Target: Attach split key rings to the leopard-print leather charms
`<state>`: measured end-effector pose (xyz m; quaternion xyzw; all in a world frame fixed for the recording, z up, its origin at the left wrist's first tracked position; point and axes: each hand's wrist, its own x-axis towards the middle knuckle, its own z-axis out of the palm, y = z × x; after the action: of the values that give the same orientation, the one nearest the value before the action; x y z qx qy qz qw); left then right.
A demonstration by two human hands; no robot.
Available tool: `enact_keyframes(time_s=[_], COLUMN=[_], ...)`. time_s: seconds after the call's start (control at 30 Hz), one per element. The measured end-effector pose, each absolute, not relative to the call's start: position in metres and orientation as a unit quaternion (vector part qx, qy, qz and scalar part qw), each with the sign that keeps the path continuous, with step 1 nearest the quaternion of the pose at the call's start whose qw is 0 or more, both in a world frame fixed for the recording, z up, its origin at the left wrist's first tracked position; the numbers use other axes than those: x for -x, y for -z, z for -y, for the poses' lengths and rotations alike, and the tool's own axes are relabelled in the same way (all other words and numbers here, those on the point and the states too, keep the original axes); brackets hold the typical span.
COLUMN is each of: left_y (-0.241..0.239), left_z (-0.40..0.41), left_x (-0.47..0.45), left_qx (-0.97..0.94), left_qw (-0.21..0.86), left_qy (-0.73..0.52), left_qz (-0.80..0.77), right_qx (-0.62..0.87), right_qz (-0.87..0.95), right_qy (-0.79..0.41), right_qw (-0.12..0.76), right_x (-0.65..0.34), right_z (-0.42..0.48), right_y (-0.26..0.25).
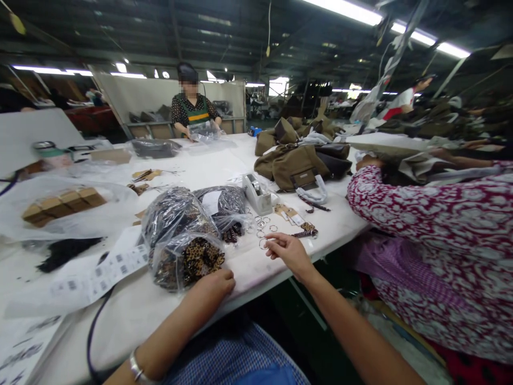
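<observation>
My right hand (289,253) is over the table near its front edge, thumb and fingers closed in a pinch at a thin metal ring (260,246). More loose metal rings (273,228) lie just beyond the fingertips. At the table edge rests my left hand (218,286), its fingers curled under, so what they hold, if anything, is hidden. Beside it sits a clear plastic bag (164,230) with leopard-print pieces (202,258) inside. A leopard-print strap with a ring (308,231) and tan paper tags (286,213) lie right of the rings.
A white tape dispenser (258,197) stands behind the rings. Olive handbags (298,166) are piled at the back right. A co-worker's patterned sleeve (401,192) is close on the right; another person (191,109) handles plastic across the table. Printed label sheets (92,275) lie left.
</observation>
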<state>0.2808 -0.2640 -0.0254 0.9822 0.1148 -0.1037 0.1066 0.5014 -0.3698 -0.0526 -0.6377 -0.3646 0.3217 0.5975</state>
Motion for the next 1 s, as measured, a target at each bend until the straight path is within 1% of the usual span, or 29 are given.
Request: enact_keyframes(time_s=[0.1,0.27,0.33,0.4,0.47,0.6,0.67,0.8,0.9,1.0], left_y=[0.026,0.029,0.029,0.029,0.028,0.021,0.017,0.018,0.027,0.036], left_z=[0.267,0.263,0.257,0.252,0.247,0.244,0.246,0.254,0.259,0.263], left_x=[-0.284,-0.287,-0.286,-0.284,-0.282,-0.285,-0.288,-0.294,-0.296,-0.296], left_qx=[-0.985,-0.989,-0.992,-0.994,-0.992,-0.951,-0.917,-0.852,-0.822,-0.803], left_qw=[0.07,0.055,0.052,0.06,0.092,0.203,0.265,0.38,0.421,0.447], left_qy=[0.122,0.114,0.103,0.069,-0.005,-0.184,-0.235,-0.265,-0.283,-0.287], left_qz=[-0.102,-0.075,-0.06,-0.064,-0.09,-0.143,-0.184,-0.243,-0.26,-0.273], right_qx=[0.612,0.557,0.54,0.542,0.549,0.561,0.565,0.554,0.52,0.448], right_qz=[0.331,0.265,0.246,0.246,0.254,0.283,0.294,0.285,0.256,0.236], right_qy=[-0.363,-0.424,-0.433,-0.418,-0.396,-0.358,-0.349,-0.374,-0.437,-0.519], right_qw=[0.62,0.663,0.678,0.686,0.691,0.691,0.688,0.687,0.688,0.688], right_x=[-0.487,-0.47,-0.464,-0.459,-0.454,-0.447,-0.444,-0.437,-0.429,-0.42], right_z=[0.383,0.398,0.402,0.404,0.405,0.402,0.398,0.391,0.389,0.388], right_y=[0.056,0.053,0.049,0.046,0.045,0.048,0.05,0.056,0.061,0.064])
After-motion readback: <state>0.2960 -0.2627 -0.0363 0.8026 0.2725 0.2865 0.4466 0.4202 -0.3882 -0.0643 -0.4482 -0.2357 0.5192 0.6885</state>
